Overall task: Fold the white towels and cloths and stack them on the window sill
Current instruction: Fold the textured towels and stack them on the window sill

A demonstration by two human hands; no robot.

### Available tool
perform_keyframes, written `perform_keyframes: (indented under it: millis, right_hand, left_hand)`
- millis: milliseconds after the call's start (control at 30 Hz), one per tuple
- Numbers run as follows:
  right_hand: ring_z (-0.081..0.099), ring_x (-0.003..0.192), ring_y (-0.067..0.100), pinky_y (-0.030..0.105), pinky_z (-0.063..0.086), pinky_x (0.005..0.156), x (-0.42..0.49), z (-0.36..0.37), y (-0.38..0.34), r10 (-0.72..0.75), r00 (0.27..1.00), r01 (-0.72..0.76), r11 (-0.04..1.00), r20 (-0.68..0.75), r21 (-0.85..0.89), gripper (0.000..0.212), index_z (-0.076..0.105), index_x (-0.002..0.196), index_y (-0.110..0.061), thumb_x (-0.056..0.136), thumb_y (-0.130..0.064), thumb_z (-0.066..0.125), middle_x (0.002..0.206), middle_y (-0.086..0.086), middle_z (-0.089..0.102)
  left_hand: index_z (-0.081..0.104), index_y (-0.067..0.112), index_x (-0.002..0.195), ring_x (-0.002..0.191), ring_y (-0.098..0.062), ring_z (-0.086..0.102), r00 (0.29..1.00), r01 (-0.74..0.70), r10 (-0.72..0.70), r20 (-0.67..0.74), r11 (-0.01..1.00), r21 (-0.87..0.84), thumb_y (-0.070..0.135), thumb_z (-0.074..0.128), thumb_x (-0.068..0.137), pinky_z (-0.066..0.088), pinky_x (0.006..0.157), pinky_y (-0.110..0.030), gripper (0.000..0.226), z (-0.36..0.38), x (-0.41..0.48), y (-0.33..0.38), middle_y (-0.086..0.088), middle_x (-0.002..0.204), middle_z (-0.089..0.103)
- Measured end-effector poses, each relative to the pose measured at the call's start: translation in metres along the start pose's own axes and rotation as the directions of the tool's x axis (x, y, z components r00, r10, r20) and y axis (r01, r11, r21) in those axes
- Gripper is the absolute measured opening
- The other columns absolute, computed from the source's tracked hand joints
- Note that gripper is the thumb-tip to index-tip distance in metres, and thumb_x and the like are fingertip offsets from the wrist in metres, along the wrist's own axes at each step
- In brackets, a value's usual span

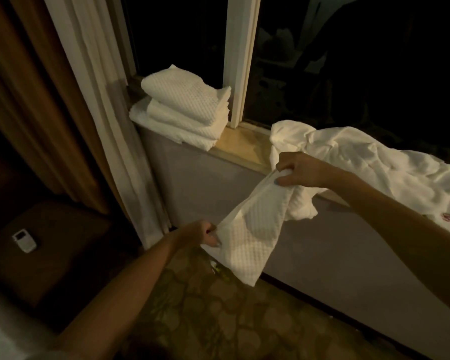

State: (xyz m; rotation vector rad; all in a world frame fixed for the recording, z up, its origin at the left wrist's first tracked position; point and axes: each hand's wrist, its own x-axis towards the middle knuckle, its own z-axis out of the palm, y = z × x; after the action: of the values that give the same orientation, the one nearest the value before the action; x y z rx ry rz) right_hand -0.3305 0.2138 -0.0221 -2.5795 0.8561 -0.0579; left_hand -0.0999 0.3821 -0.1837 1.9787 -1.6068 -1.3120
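- towel (pixel 255 229) hangs in the air in front of the sill (pixel 244 149), stretched between both hands
- left hand (pixel 200 233) pinches its lower edge, right hand (pixel 299 170) grips the bunched top
- folded stack (pixel 185 107) sits on the sill's left end, loose pile (pixel 374 162) to the right
- small white thing (pixel 24 240) on the dark stand, maybe a remote

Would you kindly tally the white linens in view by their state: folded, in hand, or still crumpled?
Folded towels stacked on the window sill: 3, as far as the layers show
Held towel, gripped by left hand and right hand: 1
Crumpled cloth on the sill: 1
Total: 5
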Motion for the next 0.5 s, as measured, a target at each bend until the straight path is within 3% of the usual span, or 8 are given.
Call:
perform_keyframes:
  millis: [67, 133, 233, 300, 367, 433, 500]
  right_hand:
    - [0.045, 0.086, 0.012, 0.023, 0.035, 0.078, -0.002, -0.017, -0.002, -0.045, 0.999, 0.048, 0.993, 0.027, -0.108, 0.020, 0.054, 0.074, -0.024, 0.086, -0.021, 0.070, 0.092, -0.004, 0.047]
    - [0.044, 0.091, 0.013, 0.028, 0.037, 0.082, -0.003, -0.030, -0.003, -0.057, 0.998, 0.065, 0.966, 0.040, -0.251, 0.016, 0.059, 0.077, -0.020, 0.088, -0.028, 0.067, 0.101, 0.000, 0.048]
    - [0.052, 0.085, 0.020, 0.035, 0.041, 0.078, -0.002, -0.040, -0.002, -0.023, 1.000, 0.021, 0.902, 0.001, -0.432, 0.023, 0.055, 0.079, -0.014, 0.092, -0.033, 0.060, 0.090, 0.006, 0.059]
    - [0.057, 0.082, 0.024, 0.038, 0.043, 0.075, -0.004, -0.041, -0.002, -0.092, 0.994, 0.058, 0.891, -0.054, -0.451, 0.019, 0.053, 0.079, -0.016, 0.094, -0.027, 0.057, 0.084, 0.007, 0.063]
    - [0.058, 0.082, 0.025, 0.040, 0.044, 0.074, -0.006, -0.039, 0.000, -0.168, 0.980, 0.110, 0.900, -0.102, -0.421, 0.015, 0.060, 0.083, -0.010, 0.094, -0.020, 0.058, 0.085, 0.009, 0.065]
    - [0.059, 0.081, 0.028, 0.041, 0.044, 0.072, -0.009, -0.037, 0.003, -0.220, 0.969, 0.151, 0.889, -0.113, -0.432, 0.014, 0.063, 0.086, -0.004, 0.093, -0.015, 0.059, 0.085, 0.013, 0.065]
    - [0.060, 0.081, 0.032, 0.043, 0.047, 0.070, -0.012, -0.039, 0.010, -0.249, 0.961, 0.165, 0.866, -0.119, -0.473, 0.014, 0.064, 0.088, -0.002, 0.092, -0.014, 0.060, 0.085, 0.015, 0.064]
  left_hand:
    - [0.061, 0.004, 0.118, 0.096, -0.016, 0.054, 0.997, -0.057, 0.059, -0.056, 0.998, 0.040, 0.022, 0.069, 0.088, 0.040, 0.066, -0.020, 0.036, -0.005, 0.003, 0.011, 0.000, 0.102, 0.056]
    - [0.064, 0.003, 0.113, 0.098, -0.018, 0.053, 0.985, -0.123, 0.133, -0.111, 0.988, 0.094, 0.025, 0.071, 0.087, 0.039, 0.077, -0.024, 0.035, -0.009, 0.011, 0.019, -0.003, 0.103, 0.051]
    - [0.067, -0.006, 0.093, 0.099, -0.022, 0.054, 0.963, -0.216, 0.242, -0.115, 0.955, 0.203, 0.029, 0.077, 0.080, 0.039, 0.085, -0.023, 0.038, -0.008, 0.020, 0.029, -0.011, 0.108, 0.051]
    - [0.065, -0.002, 0.089, 0.093, -0.018, 0.055, 0.941, -0.287, 0.313, -0.126, 0.940, 0.187, 0.036, 0.073, 0.078, 0.042, 0.082, -0.026, 0.041, -0.005, 0.024, 0.038, -0.010, 0.105, 0.054]
    - [0.063, 0.002, 0.099, 0.083, -0.009, 0.054, 0.932, -0.329, 0.338, -0.130, 0.941, 0.083, 0.022, 0.071, 0.084, 0.041, 0.074, -0.023, 0.026, 0.004, 0.023, 0.056, -0.005, 0.096, 0.057]
    - [0.058, 0.003, 0.120, 0.093, -0.006, 0.057, 0.954, -0.291, 0.290, -0.082, 0.957, -0.009, 0.017, 0.063, 0.092, 0.041, 0.076, -0.016, 0.032, 0.019, 0.024, 0.072, -0.004, 0.108, 0.061]
    - [0.055, 0.008, 0.126, 0.103, -0.011, 0.059, 0.965, -0.253, 0.244, -0.092, 0.962, -0.105, 0.024, 0.060, 0.094, 0.042, 0.078, -0.018, 0.036, 0.032, 0.029, 0.079, -0.001, 0.114, 0.062]
